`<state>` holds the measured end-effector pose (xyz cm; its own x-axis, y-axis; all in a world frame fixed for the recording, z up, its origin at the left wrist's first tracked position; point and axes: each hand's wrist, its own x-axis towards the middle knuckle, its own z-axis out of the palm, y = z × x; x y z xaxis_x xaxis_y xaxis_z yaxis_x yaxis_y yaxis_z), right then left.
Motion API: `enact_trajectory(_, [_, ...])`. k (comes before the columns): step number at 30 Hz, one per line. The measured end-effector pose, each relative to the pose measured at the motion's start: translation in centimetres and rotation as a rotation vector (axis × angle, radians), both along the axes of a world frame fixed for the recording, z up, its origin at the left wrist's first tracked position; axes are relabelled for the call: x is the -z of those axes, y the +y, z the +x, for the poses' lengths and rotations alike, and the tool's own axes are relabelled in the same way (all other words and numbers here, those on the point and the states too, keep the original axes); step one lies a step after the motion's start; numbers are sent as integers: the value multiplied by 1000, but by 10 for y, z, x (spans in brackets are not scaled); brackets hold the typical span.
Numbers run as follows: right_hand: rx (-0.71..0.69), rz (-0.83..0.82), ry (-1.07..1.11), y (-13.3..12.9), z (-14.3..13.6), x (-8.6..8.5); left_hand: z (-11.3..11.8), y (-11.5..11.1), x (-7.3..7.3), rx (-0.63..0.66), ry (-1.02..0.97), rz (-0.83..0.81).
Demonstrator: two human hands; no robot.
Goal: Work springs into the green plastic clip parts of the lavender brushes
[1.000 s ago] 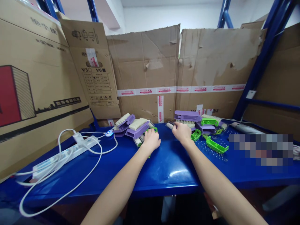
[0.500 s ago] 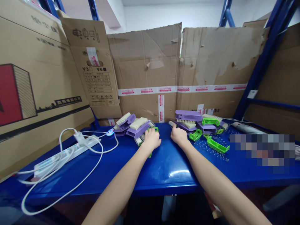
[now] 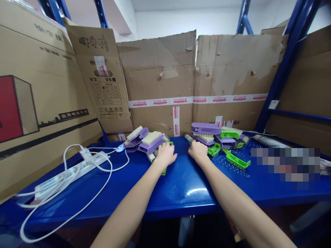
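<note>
My left hand [image 3: 166, 154] is curled over a green plastic part [image 3: 163, 171], whose ends show past the fingers; its thumb points right. Just left of it lies a pile of purple brush heads [image 3: 152, 142] with cream bristles, and a whitish strip [image 3: 151, 157] beneath. My right hand [image 3: 198, 151] is closed on the blue table beside a second pile of purple brush pieces [image 3: 206, 128]. A small grey strip [image 3: 188, 138] sticks out at its fingertips, which are mostly hidden, so I cannot see whether they hold it. To its right lie green plastic brackets [image 3: 236, 160].
Many small metal screws [image 3: 230, 167] are scattered at the right. A white power strip [image 3: 72, 175] with looping cables and a blue-lit plug [image 3: 120, 148] are at the left. Cardboard panels [image 3: 160, 75] and blue posts [image 3: 287, 65] enclose the blue table [image 3: 186, 193].
The view has shifted slightly. The right hand's forefinger, stretched toward the grey strip earlier, is now drawn in. The left hand stays over the green part.
</note>
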<state>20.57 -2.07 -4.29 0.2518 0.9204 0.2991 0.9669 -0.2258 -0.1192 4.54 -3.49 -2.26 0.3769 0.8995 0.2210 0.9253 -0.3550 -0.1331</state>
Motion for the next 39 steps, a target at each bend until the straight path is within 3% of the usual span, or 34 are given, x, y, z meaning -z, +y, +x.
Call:
enact_trajectory(4, [67,98,-60,-1,2,-1,0,-1,0,20,-6,6])
enact_trajectory(17, [-75,182,-71,-3,-1,-5,-3,0,-3,34,-38,24])
enact_trajectory(21, [-96,396,-14,-9,-4,-18,-7,3,-6,57,-94,100])
enact_trajectory(25, [-31,686,92,-18,6,-49,-9,6,-10,84,-143,145])
enact_trajectory(28, [38,828,155,-21,33,-78,-8,6,-12,95,-160,152])
enact_trajectory(32, [176,881,214,-11,96,-103,-7,5,-12,100,-172,147])
enact_trajectory(35, [313,759,231,4,156,-98,-6,4,-11,105,-169,155])
enact_trajectory(39, [323,436,152,23,231,-67,-6,4,-10,111,-170,172])
